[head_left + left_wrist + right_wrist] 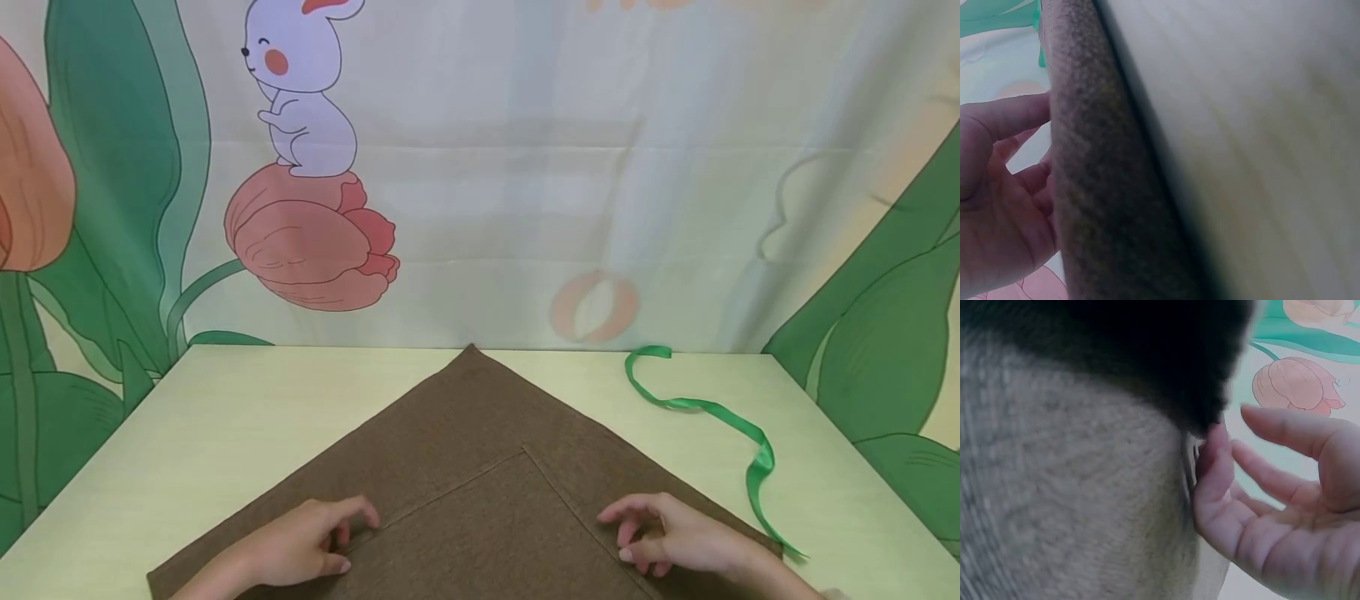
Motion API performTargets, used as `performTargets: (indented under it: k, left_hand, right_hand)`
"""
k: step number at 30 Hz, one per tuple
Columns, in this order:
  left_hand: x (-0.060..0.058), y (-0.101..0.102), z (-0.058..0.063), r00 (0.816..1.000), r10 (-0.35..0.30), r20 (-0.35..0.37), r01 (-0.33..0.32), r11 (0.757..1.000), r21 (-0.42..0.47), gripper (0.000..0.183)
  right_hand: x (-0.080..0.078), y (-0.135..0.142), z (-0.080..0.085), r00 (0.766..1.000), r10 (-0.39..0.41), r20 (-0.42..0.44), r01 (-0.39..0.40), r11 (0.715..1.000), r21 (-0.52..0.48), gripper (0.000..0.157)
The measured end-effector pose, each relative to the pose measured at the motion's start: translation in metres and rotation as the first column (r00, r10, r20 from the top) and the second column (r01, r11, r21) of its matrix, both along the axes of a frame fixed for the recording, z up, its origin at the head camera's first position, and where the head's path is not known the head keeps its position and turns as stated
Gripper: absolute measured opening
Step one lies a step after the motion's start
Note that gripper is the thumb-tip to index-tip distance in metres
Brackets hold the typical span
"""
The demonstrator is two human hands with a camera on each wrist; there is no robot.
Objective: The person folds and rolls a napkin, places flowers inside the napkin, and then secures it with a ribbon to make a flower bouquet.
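Note:
A brown cloth (pixel 465 417) lies spread on the table, its top corner pointing to the back edge. Lower down, a smaller cornered flap or layer of the same brown shows by its edge lines. My left hand (pixel 303 542) is over the left part of the cloth with fingers loosely bent, near the flap's left edge. On the other side, my right hand (pixel 667 533) is by the flap's right edge, fingers also loosely bent. In the left wrist view the left fingers (pixel 1029 115) reach up to the cloth; the right wrist view shows the right fingertips right at the fabric.
A green ribbon (pixel 720 412) trails in a wavy line along the right side of the pale table (pixel 285 387). Behind the table hangs a printed curtain (pixel 480 208) with a rabbit, tulips and leaves.

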State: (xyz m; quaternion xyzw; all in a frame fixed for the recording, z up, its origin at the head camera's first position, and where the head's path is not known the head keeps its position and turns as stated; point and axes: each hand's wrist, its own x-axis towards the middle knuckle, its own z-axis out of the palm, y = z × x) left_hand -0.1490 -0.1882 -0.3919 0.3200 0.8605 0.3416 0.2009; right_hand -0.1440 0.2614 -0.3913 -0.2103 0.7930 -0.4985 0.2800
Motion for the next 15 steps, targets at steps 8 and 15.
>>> performTargets:
  k: [8,15]
  left_hand:
    - [-0.003,0.002,0.001,1.0,0.0,0.012,0.0,1.0,-0.013,0.029]
    - [-0.004,0.003,0.001,0.999,0.02,0.032,-0.019,0.999,-0.03,0.025]
  right_hand:
    - [-0.005,-0.004,-0.004,0.996,0.091,-0.016,-0.092,0.993,-0.073,0.035]
    - [-0.01,-0.013,-0.005,0.995,0.083,-0.058,-0.086,0.995,-0.056,0.034]
